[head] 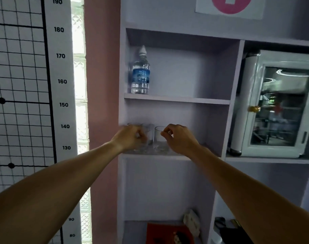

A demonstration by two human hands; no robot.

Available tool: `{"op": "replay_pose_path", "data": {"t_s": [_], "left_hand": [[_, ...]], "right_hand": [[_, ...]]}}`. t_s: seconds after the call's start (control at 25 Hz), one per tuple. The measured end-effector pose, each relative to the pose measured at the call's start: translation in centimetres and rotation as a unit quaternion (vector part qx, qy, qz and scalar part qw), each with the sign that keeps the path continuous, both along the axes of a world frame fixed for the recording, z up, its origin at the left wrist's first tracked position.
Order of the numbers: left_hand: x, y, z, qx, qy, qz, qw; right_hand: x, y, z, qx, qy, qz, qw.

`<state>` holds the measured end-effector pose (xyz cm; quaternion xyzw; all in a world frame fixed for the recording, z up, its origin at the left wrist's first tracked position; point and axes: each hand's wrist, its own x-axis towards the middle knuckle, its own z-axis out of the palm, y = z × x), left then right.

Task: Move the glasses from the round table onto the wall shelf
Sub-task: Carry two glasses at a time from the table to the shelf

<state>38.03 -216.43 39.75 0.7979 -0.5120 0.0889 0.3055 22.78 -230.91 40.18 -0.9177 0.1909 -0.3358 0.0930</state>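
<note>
Both bare forearms stretched out and up, coming in from the near bottom corners and angling toward each other. Left hand a bit blurred, knuckles up, fingers curled down and inward in a loose pinch, thumb tucked under. Right hand sharper, wrist bent slightly, fingers bunched with the tips drawn together at its left side. Hands level, near each other but not touching. No sleeves, wrists bare. Can't really tell how firmly either one is gripping.

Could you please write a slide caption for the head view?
Both hands, left and right, set clear glasses on the middle shelf, below a water bottle.
</note>
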Motion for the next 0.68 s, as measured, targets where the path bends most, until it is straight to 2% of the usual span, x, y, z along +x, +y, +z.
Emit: {"op": "replay_pose_path", "data": {"t_s": [0.4,0.6,0.68], "left_hand": [[0.9,-5.4,-0.6,0.007,0.004,0.055,0.998],[0.4,-5.5,0.1,0.057,-0.128,0.111,0.984],[0.2,-5.0,0.8,0.074,-0.153,0.112,0.979]], "right_hand": [[3.2,-7.0,-1.8,0.034,0.005,0.043,0.998],[4.5,-6.8,-2.1,0.081,-0.026,0.084,0.993],[5.0,-6.4,-2.2,0.094,-0.031,0.094,0.991]]}}
